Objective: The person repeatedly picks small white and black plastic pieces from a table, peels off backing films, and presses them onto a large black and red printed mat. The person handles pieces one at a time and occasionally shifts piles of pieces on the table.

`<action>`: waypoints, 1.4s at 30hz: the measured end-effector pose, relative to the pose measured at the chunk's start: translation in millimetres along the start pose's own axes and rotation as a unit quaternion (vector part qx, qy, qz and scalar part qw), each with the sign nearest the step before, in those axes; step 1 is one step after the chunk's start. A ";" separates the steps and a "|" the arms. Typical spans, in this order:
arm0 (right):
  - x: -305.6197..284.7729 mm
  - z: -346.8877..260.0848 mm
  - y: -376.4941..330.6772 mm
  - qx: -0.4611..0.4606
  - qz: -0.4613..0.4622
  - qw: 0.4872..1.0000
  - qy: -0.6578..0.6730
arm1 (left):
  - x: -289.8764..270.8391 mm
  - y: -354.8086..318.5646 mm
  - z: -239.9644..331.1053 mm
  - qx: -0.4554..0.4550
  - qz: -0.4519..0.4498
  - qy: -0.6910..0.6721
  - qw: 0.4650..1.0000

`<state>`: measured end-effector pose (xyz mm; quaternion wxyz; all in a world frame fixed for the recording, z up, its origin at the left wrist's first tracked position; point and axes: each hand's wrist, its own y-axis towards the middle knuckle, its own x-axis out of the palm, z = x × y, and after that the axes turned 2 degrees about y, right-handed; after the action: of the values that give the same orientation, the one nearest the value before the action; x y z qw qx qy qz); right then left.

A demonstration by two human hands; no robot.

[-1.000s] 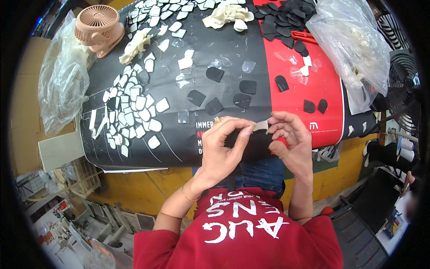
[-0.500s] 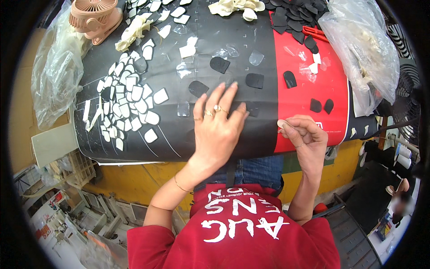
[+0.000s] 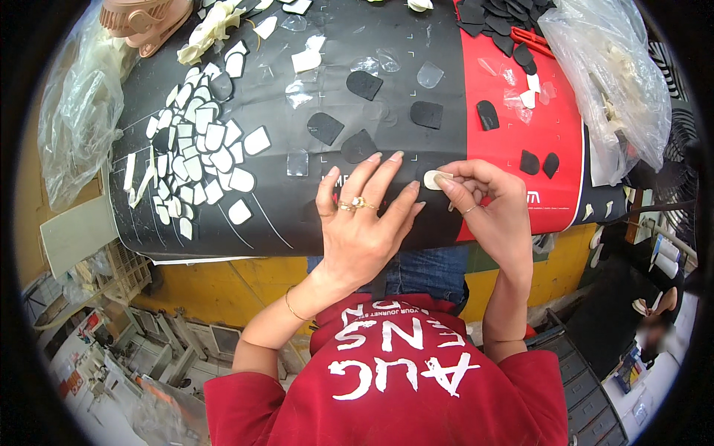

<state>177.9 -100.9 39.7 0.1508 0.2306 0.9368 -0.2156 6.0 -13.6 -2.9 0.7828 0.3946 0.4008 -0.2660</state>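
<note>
My left hand (image 3: 363,227) rests with fingers spread on the black part of the sheet-covered table (image 3: 297,215). Its fingertips lie just short of a black rounded patch (image 3: 359,146). Between thumb and fingertips, my right hand (image 3: 494,212) pinches a small off-white rounded patch (image 3: 432,179), slightly to the right of the left fingertips. More black patches, such as one (image 3: 326,128) on the left and another (image 3: 427,114) on the right, lie flat beyond my hands. A clear film piece (image 3: 297,163) sits left of my left hand.
Many white patches with dark edges (image 3: 215,137) are heaped at the left. Black patches (image 3: 491,21) pile up at the far right beside a red tool (image 3: 532,41). Plastic bags (image 3: 606,93) stand at both sides, and a peach fan (image 3: 141,22) is at the far left.
My right hand has moved left and away from me, bringing the off-white patch near my left hand. My left fingers have drawn back slightly, leaving a black patch exposed. The view has shifted a little.
</note>
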 end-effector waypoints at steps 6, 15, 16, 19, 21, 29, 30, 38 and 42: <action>1.0 -4.9 8.1 -0.029 -0.016 0.999 -0.017 | 4.1 -1.1 -1.7 0.021 -0.029 0.017 0.999; -0.7 -6.4 14.6 -0.044 -0.035 0.998 -0.024 | 4.3 -2.6 0.8 0.025 -0.031 0.052 0.998; -0.3 -6.2 14.9 -0.041 -0.033 0.998 -0.027 | 4.1 -2.8 1.0 0.025 -0.034 0.054 0.998; -0.4 -6.1 15.6 -0.029 -0.031 0.998 -0.038 | 3.6 -2.9 1.6 0.025 -0.038 0.058 0.997; -1.2 -6.8 16.1 -0.023 -0.033 0.998 -0.044 | 3.7 -2.6 1.4 0.026 -0.037 0.060 0.997; 1.1 -10.0 17.0 -0.002 -0.029 0.999 -0.032 | 3.8 -2.9 1.8 0.023 -0.035 0.060 0.997; 1.4 -10.2 16.9 -0.001 -0.027 0.999 -0.036 | 3.9 -2.9 2.0 0.022 -0.035 0.058 0.997; 4.4 -9.5 16.3 -0.027 -0.011 0.999 -0.031 | 2.3 -1.5 0.9 0.015 -0.036 0.044 0.998; 4.9 -8.6 15.7 -0.042 -0.003 0.999 -0.032 | 1.2 0.1 0.1 0.011 -0.043 0.028 0.999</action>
<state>180.0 -82.5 40.0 0.1895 0.2140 0.9405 -0.1835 6.8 -13.8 -3.9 0.7548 0.3927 0.4363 -0.2927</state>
